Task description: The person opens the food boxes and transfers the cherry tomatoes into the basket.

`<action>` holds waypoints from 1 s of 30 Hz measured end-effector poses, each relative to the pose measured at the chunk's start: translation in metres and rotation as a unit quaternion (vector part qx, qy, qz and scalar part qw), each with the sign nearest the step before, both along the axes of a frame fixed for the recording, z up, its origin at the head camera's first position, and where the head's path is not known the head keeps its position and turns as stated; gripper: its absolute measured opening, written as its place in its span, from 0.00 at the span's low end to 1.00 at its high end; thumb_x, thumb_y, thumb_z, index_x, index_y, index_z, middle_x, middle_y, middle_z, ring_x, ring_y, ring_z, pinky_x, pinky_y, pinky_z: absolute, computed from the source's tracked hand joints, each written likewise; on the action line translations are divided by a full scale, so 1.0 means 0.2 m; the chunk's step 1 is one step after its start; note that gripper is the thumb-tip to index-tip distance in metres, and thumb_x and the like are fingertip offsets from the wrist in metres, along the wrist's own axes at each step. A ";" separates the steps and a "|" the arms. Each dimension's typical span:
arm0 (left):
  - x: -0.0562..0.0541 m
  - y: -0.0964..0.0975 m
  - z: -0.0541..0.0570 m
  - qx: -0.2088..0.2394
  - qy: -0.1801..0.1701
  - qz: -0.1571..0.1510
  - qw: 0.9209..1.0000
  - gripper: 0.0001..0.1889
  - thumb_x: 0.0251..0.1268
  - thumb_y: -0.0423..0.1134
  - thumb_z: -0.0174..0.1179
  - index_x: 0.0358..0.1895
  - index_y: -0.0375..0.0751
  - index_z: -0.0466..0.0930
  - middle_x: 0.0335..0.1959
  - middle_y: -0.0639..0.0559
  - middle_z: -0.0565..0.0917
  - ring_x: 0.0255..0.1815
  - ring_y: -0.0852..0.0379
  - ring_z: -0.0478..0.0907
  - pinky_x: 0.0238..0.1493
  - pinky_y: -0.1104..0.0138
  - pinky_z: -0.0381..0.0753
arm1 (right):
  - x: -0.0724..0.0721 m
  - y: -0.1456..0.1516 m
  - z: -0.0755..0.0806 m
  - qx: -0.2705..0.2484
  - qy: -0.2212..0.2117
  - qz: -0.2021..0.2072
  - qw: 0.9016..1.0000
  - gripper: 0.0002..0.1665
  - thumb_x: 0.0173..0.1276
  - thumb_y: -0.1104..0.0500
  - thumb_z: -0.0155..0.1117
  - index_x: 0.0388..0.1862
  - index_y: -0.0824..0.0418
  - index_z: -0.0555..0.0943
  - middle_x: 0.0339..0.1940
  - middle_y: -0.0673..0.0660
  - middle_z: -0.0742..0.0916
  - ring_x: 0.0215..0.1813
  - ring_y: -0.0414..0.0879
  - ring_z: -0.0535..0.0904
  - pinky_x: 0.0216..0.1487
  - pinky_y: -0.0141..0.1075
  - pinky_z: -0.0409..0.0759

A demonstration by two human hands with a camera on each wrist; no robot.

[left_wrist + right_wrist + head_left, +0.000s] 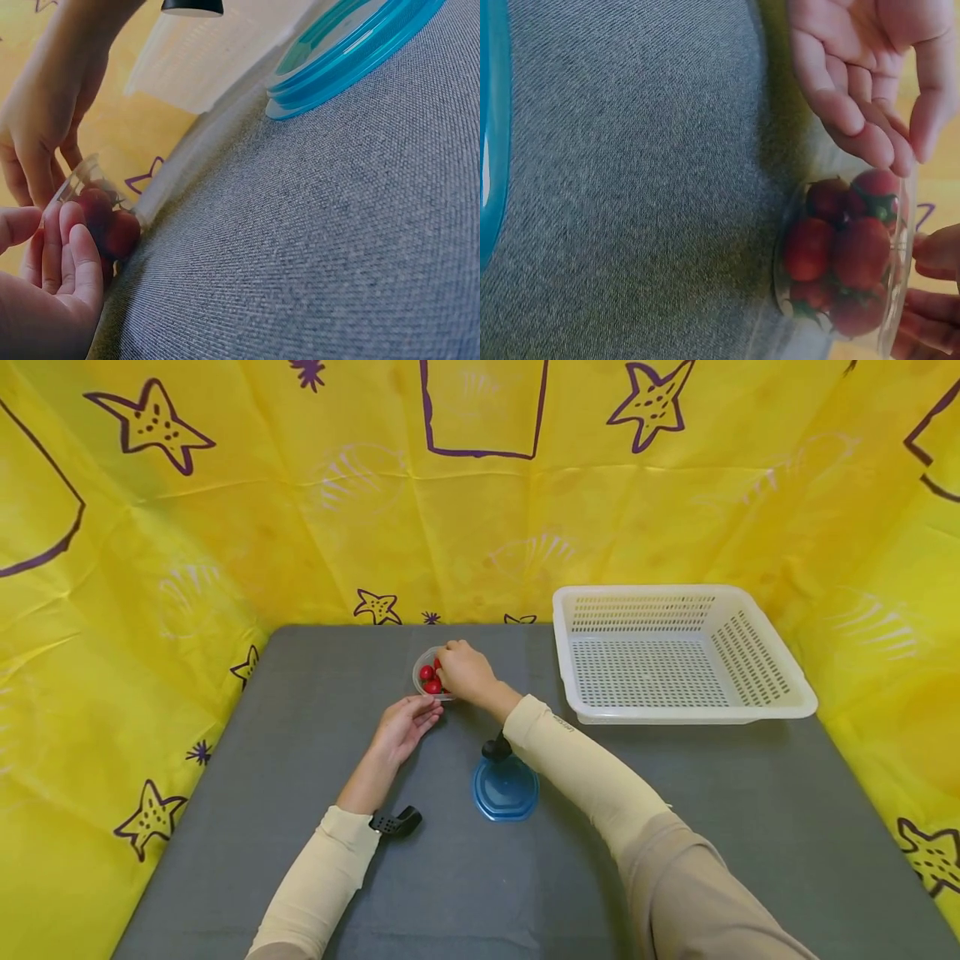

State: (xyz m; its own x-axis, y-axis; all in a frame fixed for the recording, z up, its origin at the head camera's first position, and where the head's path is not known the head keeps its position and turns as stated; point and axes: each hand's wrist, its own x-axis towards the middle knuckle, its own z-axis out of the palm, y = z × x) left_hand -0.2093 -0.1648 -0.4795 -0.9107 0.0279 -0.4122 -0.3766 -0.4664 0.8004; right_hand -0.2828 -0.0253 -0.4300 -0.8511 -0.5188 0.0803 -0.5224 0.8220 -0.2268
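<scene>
A small clear round tub stands near the table's far edge with several cherry tomatoes inside, green stem tops on some. My left hand is at its near side, fingers slightly bent and loosely spread, fingertips right at the rim and thumb close above. Over the opening from the right comes my right hand, fingers pointing down at the rim; in the right wrist view its thumb and fingers stand apart with no tomato visible between them. Part of the tub is hidden under this hand in the head view.
On the grey cloth-covered table, a blue round lid lies below my right wrist. A white slotted basket stands at the back right. Yellow patterned cloth walls the back and sides.
</scene>
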 end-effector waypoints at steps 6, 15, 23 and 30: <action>0.00 -0.01 0.00 0.002 0.001 0.004 1.000 0.10 0.73 0.31 0.51 0.32 0.43 0.78 0.27 0.54 0.86 0.31 0.61 0.84 0.42 0.71 0.83 | 0.00 -0.04 -0.01 0.019 -0.017 -0.018 1.000 0.14 0.72 0.54 0.58 0.51 0.60 0.80 0.53 0.59 0.84 0.55 0.53 0.77 0.54 0.44 0.82; 0.00 0.00 0.00 0.005 0.006 0.001 1.000 0.10 0.73 0.31 0.51 0.32 0.43 0.78 0.27 0.54 0.86 0.32 0.61 0.84 0.42 0.71 0.83 | 0.01 -0.08 -0.07 0.021 0.005 -0.053 0.998 0.16 0.71 0.54 0.58 0.53 0.59 0.80 0.52 0.59 0.84 0.53 0.52 0.77 0.55 0.41 0.81; 0.01 0.00 0.00 0.005 0.015 -0.004 1.000 0.13 0.74 0.30 0.49 0.29 0.44 0.78 0.26 0.55 0.86 0.32 0.61 0.84 0.42 0.71 0.82 | 0.01 -0.11 -0.10 0.012 0.037 -0.075 0.996 0.14 0.68 0.57 0.60 0.50 0.59 0.82 0.47 0.59 0.85 0.49 0.52 0.77 0.54 0.42 0.79; 0.01 0.00 0.00 0.010 0.025 -0.006 1.000 0.15 0.74 0.30 0.48 0.28 0.44 0.78 0.25 0.56 0.86 0.32 0.62 0.84 0.41 0.72 0.82 | 0.01 -0.11 -0.12 -0.065 0.019 -0.102 0.992 0.14 0.66 0.58 0.61 0.49 0.59 0.81 0.46 0.58 0.84 0.49 0.52 0.77 0.54 0.41 0.78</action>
State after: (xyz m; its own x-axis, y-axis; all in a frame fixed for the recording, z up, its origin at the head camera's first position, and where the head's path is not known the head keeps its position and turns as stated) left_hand -0.2075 -0.1641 -0.4793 -0.9300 0.0456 -0.3646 -0.3408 -0.4781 0.8095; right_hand -0.2815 -0.0470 -0.4532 -0.9324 -0.3195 0.1689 -0.3586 0.8762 -0.3220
